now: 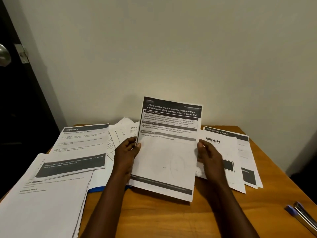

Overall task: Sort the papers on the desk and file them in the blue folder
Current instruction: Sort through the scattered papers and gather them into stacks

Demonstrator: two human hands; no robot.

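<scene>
Laundry sheet was pinched by left hand and right hand; blue folder lay buried, so misfiling was risked.

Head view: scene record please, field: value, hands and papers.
held: laundry sheet, tilted up off the desk
left hand: grips the sheet's left edge
right hand: holds its right edge
left side: KITCHEN sheet atop other papers
right side: blinkit sheet over DRESSING TABLE sheet
folder: blue edge shows under the left papers
pens: desk's near right corner
</scene>
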